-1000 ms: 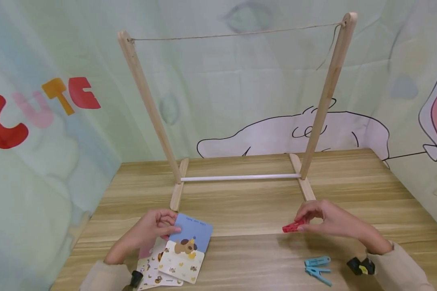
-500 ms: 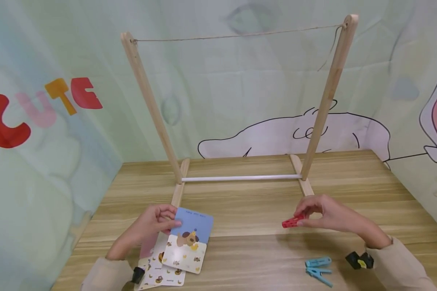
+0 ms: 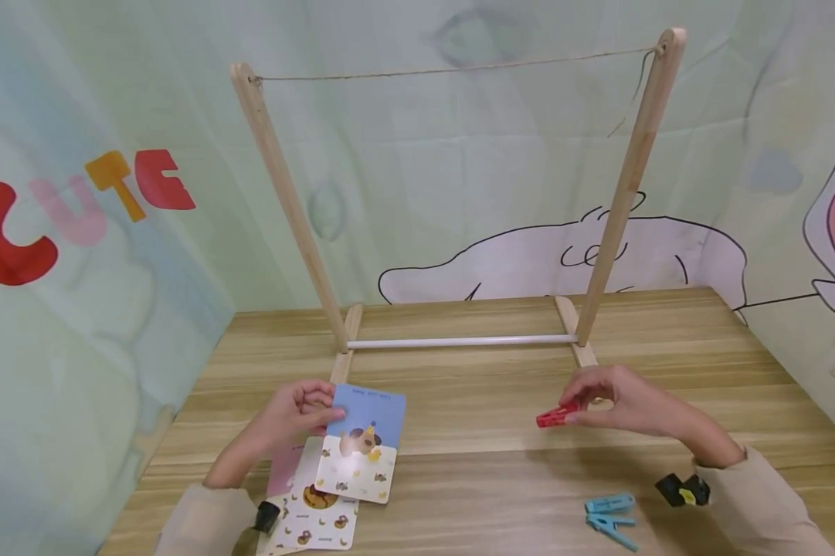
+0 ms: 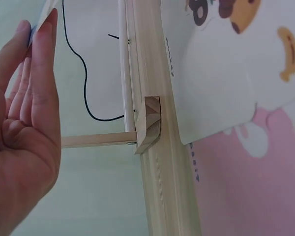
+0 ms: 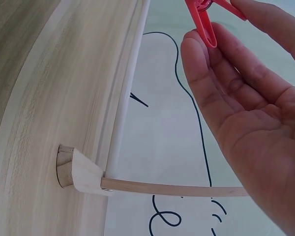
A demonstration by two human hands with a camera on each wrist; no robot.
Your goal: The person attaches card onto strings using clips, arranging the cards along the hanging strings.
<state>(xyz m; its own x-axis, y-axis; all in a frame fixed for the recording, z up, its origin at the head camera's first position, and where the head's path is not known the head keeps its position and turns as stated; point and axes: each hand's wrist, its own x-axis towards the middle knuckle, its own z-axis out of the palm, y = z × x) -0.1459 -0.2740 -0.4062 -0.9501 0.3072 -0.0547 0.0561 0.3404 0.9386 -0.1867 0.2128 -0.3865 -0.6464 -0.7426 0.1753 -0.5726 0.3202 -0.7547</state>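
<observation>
My left hand (image 3: 288, 417) pinches the upper left edge of a blue-and-cream card (image 3: 361, 444) printed with a puppy in a party hat. The card is raised over other cards (image 3: 320, 517) at the table's left front, one pink and one patterned with small pictures. In my right hand (image 3: 626, 401), thumb and fingers pinch a red clothespin (image 3: 556, 415) above the table. In the right wrist view the clothespin (image 5: 202, 22) sits between thumb and fingertips, its handle ends spread. Two light blue clothespins (image 3: 610, 517) lie on the table below my right hand.
A wooden frame stands behind my hands, with a left post (image 3: 288, 208), a right post (image 3: 629, 185) and a white bottom bar (image 3: 459, 340). A string (image 3: 452, 70) spans its top, with a loose tail at the right. Printed cloth walls (image 3: 181, 262) surround the table (image 3: 473, 401).
My left hand has raised the puppy card slightly, and more of the patterned card beneath shows. My right hand has risen a little with the red clothespin.
</observation>
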